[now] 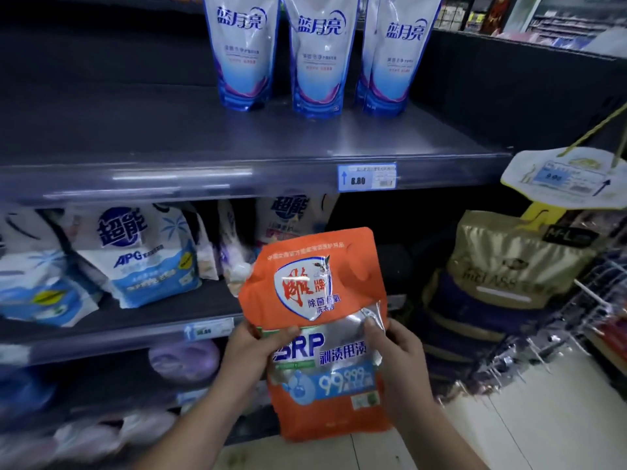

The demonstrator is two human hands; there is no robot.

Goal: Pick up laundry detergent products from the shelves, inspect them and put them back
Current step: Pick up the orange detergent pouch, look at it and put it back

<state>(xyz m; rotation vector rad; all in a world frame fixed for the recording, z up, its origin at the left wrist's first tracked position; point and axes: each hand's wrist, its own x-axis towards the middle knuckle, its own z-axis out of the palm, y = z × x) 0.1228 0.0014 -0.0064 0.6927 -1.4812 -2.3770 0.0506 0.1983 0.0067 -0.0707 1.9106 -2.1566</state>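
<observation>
- Dim overall; the dark upper shelf soaks up light, though pale glare streaks run along its front rail.
- Silvery glare across the orange detergent pouch.
- The detergent bags at lower left smear with blur.
- Floor tiles brightest; shelf lines bow toward the edges.

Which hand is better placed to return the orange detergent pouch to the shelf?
Probably left: the left hand grips the orange plastic detergent pouch on its shelf-side edge; the right hand holds the aisle-side edge.
</observation>
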